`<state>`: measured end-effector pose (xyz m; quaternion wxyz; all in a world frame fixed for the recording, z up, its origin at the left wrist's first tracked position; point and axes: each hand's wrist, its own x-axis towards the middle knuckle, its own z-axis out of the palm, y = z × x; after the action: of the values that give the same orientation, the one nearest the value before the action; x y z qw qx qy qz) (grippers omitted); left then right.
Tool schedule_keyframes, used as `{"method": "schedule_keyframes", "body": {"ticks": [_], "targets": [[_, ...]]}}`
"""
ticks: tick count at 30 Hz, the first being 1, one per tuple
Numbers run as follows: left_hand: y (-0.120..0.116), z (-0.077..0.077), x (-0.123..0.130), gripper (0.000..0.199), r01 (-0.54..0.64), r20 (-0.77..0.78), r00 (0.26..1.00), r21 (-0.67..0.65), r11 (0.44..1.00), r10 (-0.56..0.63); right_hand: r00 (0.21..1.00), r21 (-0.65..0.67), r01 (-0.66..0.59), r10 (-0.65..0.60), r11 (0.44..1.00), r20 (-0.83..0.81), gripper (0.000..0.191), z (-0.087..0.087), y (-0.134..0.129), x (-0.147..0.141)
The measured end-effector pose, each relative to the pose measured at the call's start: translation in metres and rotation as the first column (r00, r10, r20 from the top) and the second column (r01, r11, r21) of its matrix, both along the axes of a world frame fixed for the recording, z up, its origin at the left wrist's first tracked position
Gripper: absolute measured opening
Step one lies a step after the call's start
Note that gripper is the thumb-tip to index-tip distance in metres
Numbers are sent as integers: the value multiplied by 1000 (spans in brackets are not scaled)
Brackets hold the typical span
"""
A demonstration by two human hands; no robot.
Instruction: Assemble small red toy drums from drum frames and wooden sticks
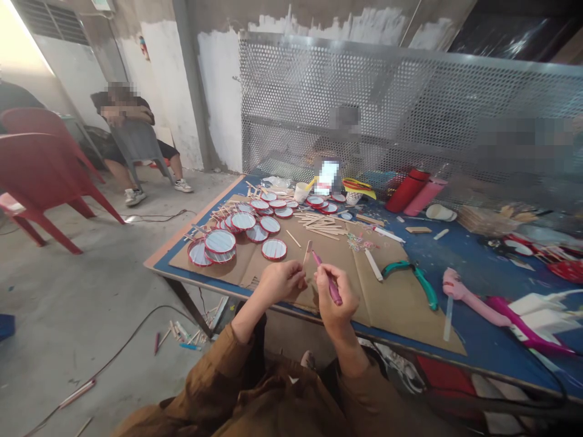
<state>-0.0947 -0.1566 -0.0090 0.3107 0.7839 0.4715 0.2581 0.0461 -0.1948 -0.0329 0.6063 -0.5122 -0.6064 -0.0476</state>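
Note:
My left hand point(283, 281) pinches a flat wooden craft stick point(308, 250), which stands up from its fingertips. In my right hand point(337, 303) is a pink-purple marker point(335, 293), its tip pointing up toward the stick. I cannot tell whether tip and stick touch. Both hands are above the front edge of a cardboard sheet point(314, 285). Just beyond them lies a round, red-rimmed disc point(274, 249) with a pale striped face. More such discs point(220, 241) are heaped to the left, some with wooden sticks. A pile of loose craft sticks point(324, 226) lies further back.
To the right are teal-handled pliers point(416, 280), a pink glue gun point(473, 298), white markers point(373, 265) and small coloured bands point(359, 241). Cups point(301, 192), a lit phone point(328, 176) and a red bottle point(407, 189) stand behind. A person point(132, 121) sits at far left, near red chairs point(45, 164).

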Motion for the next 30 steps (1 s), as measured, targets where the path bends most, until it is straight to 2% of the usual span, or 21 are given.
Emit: {"method": "schedule_keyframes", "body": {"ticks": [7, 15, 30], "targets": [[1, -2, 0, 22, -16, -18, 1000, 42, 999, 17, 994, 0, -47, 46, 999, 96, 11, 5, 2, -1], [1, -1, 1, 22, -18, -22, 1000, 33, 999, 19, 991, 21, -65, 62, 998, 118, 10, 5, 2, 0], [2, -2, 1, 21, -16, -18, 1000, 16, 1000, 16, 996, 2, -44, 44, 999, 72, 10, 5, 1, -1]]}}
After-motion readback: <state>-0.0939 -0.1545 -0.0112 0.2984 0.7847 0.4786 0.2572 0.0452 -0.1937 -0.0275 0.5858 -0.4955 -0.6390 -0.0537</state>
